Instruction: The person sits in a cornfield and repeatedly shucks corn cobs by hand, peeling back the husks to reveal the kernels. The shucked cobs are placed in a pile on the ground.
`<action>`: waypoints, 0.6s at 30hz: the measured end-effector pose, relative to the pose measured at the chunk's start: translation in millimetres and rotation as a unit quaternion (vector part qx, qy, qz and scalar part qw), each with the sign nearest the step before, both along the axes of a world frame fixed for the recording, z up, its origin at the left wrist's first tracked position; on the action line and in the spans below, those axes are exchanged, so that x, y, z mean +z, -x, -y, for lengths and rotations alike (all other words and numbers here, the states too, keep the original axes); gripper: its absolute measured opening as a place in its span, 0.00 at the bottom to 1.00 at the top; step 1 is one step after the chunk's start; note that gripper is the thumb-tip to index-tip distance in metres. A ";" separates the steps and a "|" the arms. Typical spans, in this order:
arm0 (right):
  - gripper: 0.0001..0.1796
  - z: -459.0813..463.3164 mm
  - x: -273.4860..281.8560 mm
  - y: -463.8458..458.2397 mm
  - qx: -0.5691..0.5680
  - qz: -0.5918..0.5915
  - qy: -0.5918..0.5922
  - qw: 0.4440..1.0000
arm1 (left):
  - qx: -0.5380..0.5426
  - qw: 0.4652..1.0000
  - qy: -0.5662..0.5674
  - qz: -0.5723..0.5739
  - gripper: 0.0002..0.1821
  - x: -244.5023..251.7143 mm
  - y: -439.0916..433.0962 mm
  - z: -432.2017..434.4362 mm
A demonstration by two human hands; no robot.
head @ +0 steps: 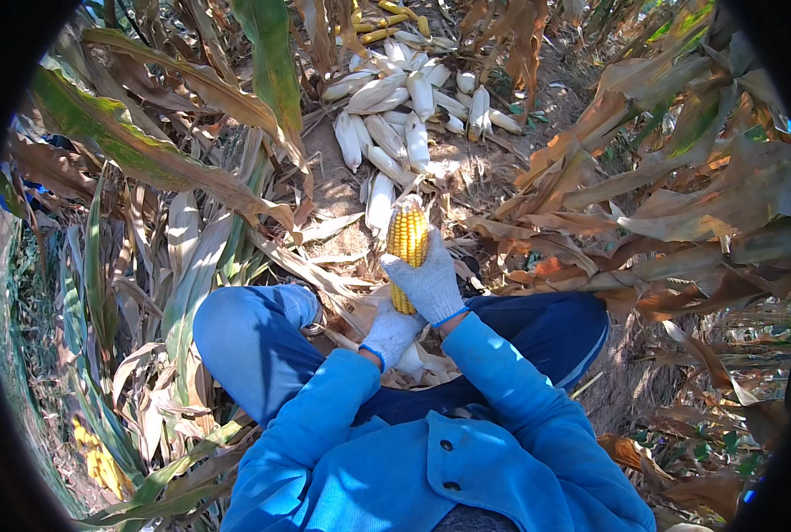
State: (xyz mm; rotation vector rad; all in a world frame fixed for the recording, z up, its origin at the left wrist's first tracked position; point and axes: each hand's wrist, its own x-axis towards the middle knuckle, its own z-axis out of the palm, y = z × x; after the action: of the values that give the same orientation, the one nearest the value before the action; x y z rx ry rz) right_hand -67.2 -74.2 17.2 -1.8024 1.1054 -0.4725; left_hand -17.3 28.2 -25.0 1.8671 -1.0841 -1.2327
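Note:
A yellow ear of corn (407, 233), its kernels bare, is held upright between my knees. My right hand (433, 276), in a pale knit glove with a blue cuff, wraps around its middle. Lower down, my left hand (392, 334) in a matching glove closes about the ear's bottom end; its fingertips are partly hidden. Loose pale husks (414, 362) hang or lie just below the hands. Beyond the ear's tip, a heap of ears in whitish husks (385, 136) covers the soil.
Several bare yellow ears (382, 30) lie behind the heap, with more yellow ears (99, 459) at lower left. Dry corn stalks and leaves (675, 193) crowd the right side. A long green-brown leaf (149, 153) reaches in from the left.

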 end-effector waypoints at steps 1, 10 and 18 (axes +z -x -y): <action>0.35 1.5 1.2 1.8 -0.008 0.016 -0.008 1.000 | -0.015 0.997 0.052 0.046 0.16 0.2 1.6 -1.9; 0.21 29.8 -13.7 32.0 -0.071 0.206 -0.373 0.902 | 0.049 0.989 0.009 -0.139 0.23 -5.0 13.8 -2.5; 0.21 34.1 -31.7 46.3 -0.038 0.194 -0.402 0.894 | -0.013 0.999 -0.006 -0.048 0.21 -2.1 20.3 -8.3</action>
State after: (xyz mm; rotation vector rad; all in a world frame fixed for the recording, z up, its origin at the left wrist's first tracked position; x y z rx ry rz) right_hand -113.4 -108.3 -14.6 -0.8906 0.8980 -0.3266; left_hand -37.6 36.5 -27.2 1.7888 -1.0544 -1.3320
